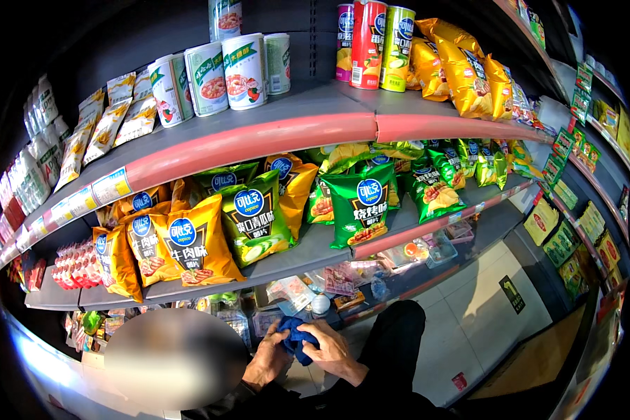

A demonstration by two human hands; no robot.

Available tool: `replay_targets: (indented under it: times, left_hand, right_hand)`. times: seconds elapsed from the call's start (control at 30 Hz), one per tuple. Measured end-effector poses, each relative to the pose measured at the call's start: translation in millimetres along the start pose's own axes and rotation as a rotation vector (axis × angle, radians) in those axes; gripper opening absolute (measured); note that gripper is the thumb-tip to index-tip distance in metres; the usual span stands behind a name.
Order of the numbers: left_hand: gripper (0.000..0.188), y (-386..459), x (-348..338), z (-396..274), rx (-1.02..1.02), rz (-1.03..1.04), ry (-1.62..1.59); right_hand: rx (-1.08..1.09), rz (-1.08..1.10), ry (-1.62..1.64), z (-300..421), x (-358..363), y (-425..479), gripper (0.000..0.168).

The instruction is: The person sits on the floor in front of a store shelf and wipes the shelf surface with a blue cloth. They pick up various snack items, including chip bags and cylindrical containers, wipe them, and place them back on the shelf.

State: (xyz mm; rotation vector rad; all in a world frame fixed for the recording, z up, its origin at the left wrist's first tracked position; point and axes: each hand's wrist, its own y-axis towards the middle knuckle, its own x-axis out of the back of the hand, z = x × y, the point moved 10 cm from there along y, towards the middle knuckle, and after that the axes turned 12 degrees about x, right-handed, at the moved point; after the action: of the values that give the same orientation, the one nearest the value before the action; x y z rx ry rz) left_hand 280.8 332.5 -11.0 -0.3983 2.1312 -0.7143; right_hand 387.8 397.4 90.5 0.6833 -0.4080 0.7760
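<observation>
A bunched dark blue cloth (296, 340) is held between both hands at the bottom middle, in front of the lower shelves. My left hand (268, 354) grips its left side, while my right hand (329, 346) pinches it from the right with bent fingers. Part of the cloth is hidden by the fingers. Above the hands, orange chip bags (202, 241), a light green chip bag (260, 218) and a dark green chip bag (358, 205) stand on the middle shelf (315, 252).
White cans (245, 71), tube-shaped chip cans (368, 44) and orange bags (462, 79) stand on the upper shelf (315, 113). Small packaged goods lie on the bottom shelf. A dark-clothed knee (396, 336) is beside my right hand, above the tiled floor (451, 336). A blurred oval covers the lower left.
</observation>
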Motion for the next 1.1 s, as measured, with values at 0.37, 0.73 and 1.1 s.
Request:
replay_targets:
  times: [0.37,0.73,1.1]
  left_hand:
    - [0.050,-8.5,-53.8,-17.8,-0.014,0.321,0.302]
    - [0.035,95.8,106.2,-59.1,-0.131,0.077,0.141]
    - [0.026,82.7,93.5,-73.5,-0.221,0.047,0.119]
  right_hand:
    - [0.043,-0.084,0.322,53.4,151.4,24.7,0.036]
    - [0.571,-0.502,0.204,238.4,380.8,229.6,0.046]
    - [0.370,-0.526,-0.112,172.7,351.6,394.3,0.056]
